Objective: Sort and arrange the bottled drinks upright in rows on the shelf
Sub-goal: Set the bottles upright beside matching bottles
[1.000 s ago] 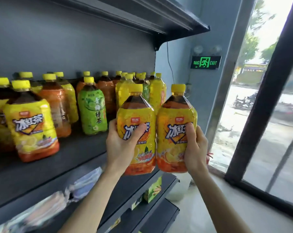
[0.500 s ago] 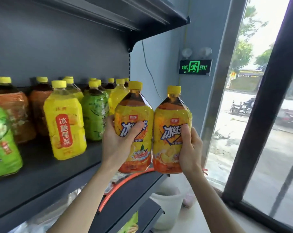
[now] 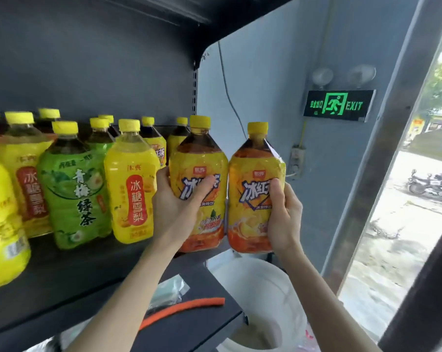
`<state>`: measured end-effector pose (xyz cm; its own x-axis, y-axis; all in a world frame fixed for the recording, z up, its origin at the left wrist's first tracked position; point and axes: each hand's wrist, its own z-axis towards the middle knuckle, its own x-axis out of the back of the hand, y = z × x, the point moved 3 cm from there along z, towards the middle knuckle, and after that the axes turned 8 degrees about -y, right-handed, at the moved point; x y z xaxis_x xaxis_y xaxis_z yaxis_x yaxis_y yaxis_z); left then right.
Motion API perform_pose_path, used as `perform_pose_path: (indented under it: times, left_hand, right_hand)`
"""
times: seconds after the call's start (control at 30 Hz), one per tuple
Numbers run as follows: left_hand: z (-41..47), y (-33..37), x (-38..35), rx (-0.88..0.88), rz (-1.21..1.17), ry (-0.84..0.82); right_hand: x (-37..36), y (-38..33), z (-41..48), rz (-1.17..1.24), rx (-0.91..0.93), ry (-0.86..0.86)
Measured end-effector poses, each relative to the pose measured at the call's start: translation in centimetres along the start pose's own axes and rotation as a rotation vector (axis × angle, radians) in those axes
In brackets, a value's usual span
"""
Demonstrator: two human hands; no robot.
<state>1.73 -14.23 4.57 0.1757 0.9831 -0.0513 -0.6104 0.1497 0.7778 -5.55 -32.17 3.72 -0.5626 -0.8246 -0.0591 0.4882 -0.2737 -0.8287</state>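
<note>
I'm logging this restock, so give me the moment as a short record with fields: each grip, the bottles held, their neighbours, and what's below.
Left grip: curled round the left iced tea bottle
Right grip: curled round the right iced tea bottle
Held bottles: upright, side by side, at the right end of the shelf; resting or lifted, cannot tell
Nearest neighbour: yellow pear drink bottle, upright, then a green tea bottle
Below: white bucket; orange strip on the lower shelf
</note>
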Motion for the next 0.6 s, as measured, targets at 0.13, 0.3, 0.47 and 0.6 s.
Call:
perform_pose_path:
  times: [0.13, 0.3, 0.47, 0.6]
  left_hand:
    - [0.6, -1.7, -1.9, 0.002, 0.128, 0.148]
    - [0.8, -3.1, -3.0, 0.017, 0.303, 0.318]
    - [1.0, -4.2, -3.7, 0.015, 0.427, 0.409]
    - [2.5, -5.3, -3.9, 0.026, 0.515, 0.425]
  right_hand:
    - [0.2, 2.8, 3.9, 0.071, -0.011, -0.154]
    - [-1.2, 6.0, 7.8, 0.147, -0.046, -0.342]
    - [-3.5, 9.1, 9.7, 0.213, -0.094, -0.541]
    - [-5.9, 10.9, 12.0, 0.215, -0.111, -0.68]
